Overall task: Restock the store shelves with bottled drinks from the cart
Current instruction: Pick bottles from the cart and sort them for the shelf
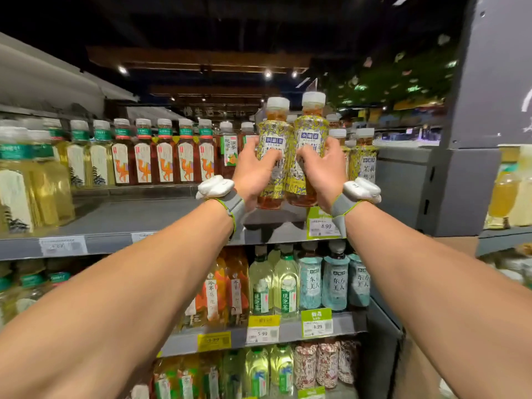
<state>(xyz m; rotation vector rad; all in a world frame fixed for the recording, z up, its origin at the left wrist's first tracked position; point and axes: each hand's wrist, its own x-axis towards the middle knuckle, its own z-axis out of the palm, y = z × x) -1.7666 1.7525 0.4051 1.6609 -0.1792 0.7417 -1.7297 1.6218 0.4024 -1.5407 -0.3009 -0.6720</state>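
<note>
While reaching up at frame centre, grips one drink in each hand. Curls the left hand [254, 175] round the left tea bottle [273, 133], fingers across its yellow label. Wraps the right hand [324, 171] round the right tea bottle [312, 128] likewise. Holds both upright, side by side and touching, bases near the grey shelf [138, 216], just left of matching bottles [364, 159], above a green price tag [322, 226].

- The left hand [253, 175] hides the lower label of the left bottle [275, 129]; the right hand [324, 174] hides that of the right bottle [312, 125].
- Print on the white price tag [62, 245] is blurred and unreadable.
- The frame's lower edge cuts off the bottom-row bottles [259, 372].
</note>
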